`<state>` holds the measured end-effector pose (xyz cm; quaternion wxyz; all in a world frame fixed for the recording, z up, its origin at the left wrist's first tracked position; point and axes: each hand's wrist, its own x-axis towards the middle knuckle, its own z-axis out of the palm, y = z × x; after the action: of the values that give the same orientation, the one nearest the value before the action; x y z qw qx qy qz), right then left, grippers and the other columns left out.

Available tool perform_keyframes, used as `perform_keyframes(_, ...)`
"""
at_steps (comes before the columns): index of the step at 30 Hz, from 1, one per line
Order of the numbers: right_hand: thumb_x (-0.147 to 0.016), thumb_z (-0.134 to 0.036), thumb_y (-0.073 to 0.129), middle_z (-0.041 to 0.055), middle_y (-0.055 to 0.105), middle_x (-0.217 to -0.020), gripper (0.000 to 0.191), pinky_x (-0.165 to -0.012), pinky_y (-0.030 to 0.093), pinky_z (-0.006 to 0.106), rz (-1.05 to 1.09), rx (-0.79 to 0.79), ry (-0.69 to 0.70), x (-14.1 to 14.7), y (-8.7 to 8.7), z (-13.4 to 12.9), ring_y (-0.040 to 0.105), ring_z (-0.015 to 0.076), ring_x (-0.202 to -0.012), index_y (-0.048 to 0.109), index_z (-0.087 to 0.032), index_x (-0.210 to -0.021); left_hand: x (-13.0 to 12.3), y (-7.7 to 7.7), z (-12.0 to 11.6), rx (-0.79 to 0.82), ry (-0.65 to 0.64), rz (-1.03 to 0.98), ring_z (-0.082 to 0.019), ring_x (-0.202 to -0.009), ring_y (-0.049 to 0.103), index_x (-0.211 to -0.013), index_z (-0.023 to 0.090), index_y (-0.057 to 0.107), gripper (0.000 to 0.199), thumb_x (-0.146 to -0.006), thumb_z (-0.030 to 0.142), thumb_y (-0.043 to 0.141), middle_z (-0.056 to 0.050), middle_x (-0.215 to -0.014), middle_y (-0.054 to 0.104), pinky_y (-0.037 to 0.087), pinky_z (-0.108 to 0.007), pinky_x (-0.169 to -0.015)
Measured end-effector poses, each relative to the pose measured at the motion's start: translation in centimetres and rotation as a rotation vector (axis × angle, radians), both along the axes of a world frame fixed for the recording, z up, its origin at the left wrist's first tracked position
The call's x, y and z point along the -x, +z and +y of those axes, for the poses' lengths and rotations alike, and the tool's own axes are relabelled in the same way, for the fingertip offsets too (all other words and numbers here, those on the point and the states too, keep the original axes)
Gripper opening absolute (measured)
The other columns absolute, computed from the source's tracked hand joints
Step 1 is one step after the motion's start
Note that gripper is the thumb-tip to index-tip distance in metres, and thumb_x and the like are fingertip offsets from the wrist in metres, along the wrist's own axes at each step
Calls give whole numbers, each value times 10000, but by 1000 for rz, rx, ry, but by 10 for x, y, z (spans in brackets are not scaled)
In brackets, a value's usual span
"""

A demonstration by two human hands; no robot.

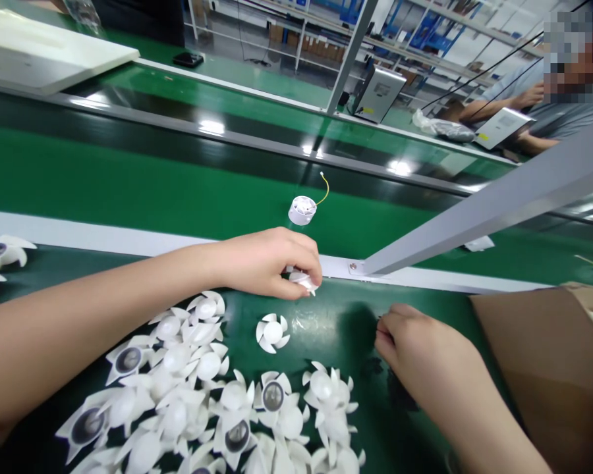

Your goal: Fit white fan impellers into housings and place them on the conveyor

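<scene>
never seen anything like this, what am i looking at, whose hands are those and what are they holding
There's no machine here. This picture comes from a camera worn on a person's head, looking forward and down, so both arms belong to the wearer. The left hand pinches a white plastic fan impeller. The right hand is over the green work surface, with its fingers drawn together; anything in them is too small to make out. Beside the left hand's impeller, more white impellers lie in a heap, and a single impeller lies apart from it. Farther off, on a green conveyor belt, sits a round white fan housing with a yellow wire. Brown cardboard lies on the right, and a co-worker sits across the belt.
</scene>
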<state>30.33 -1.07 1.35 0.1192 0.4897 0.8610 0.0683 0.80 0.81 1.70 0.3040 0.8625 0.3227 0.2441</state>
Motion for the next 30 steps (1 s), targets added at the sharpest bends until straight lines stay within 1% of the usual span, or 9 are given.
perform_keyframes(2,-820,-148,575,3,541,-647,272,-462,198,277,20,-21,10,-2,-3,1,488,150,-467,513,-198,-560,-3,-4,-1,-109,-27,65,-149,-936,623,-961,215,720,207,-834,85,621,-24,-994,692,450,-228,-778)
perform_keyframes(4,-811,-153,574,1,534,-651,258,-462,200,279,51,-41,23,-6,-6,3,479,146,-467,509,-199,-565,-2,-5,-3,-128,-57,127,-158,-974,624,-938,230,716,215,-824,71,629,-9,-1010,698,448,-237,-789)
perform_keyframes(7,-795,-174,577,-7,530,-670,195,-464,250,281,190,-58,52,-9,-6,6,482,139,-492,521,-201,-610,0,-2,-4,-4,-103,105,-145,-963,631,-937,234,706,206,-765,124,734,4,-1064,680,455,-223,-780)
perform_keyframes(11,-831,-192,568,-21,569,-758,75,-542,400,241,638,87,112,4,2,4,520,110,-584,586,-210,-761,0,-7,-1,167,-8,74,-135,-926,618,-1171,232,635,547,-667,229,847,-9,-1127,649,461,-211,-747)
perform_keyframes(12,-849,-193,563,-23,572,-767,74,-557,414,226,738,123,117,10,3,3,524,103,-601,598,-214,-788,-1,-9,-1,199,21,81,-136,-927,617,-1189,235,627,579,-658,250,857,-2,-1123,659,459,-210,-743)
perform_keyframes(15,-875,-191,558,-40,521,-688,94,-530,390,204,895,177,113,32,1,-5,492,93,-580,612,-219,-803,-6,-15,1,225,25,109,-142,-950,626,-1076,252,682,428,-684,277,850,37,-1054,703,444,-221,-787)
perform_keyframes(18,-878,-189,558,-54,436,-615,120,-506,355,208,902,249,107,49,-8,-12,445,93,-545,610,-215,-773,-9,-17,-1,179,-8,131,-153,-968,635,-975,262,709,294,-706,267,829,56,-973,720,428,-236,-830)
perform_keyframes(23,-859,-184,575,-52,415,-621,101,-517,343,214,848,279,147,56,-15,-14,443,94,-558,626,-210,-776,-9,-14,-7,159,0,140,-165,-945,637,-1084,285,679,447,-671,346,838,52,-966,707,436,-244,-797)
perform_keyframes(30,-851,-160,570,-51,409,-634,103,-536,330,223,773,246,237,49,-15,-14,435,95,-567,636,-211,-792,-9,-13,-8,106,-61,119,-136,-876,630,-1082,275,688,383,-729,360,810,43,-939,680,428,-228,-731)
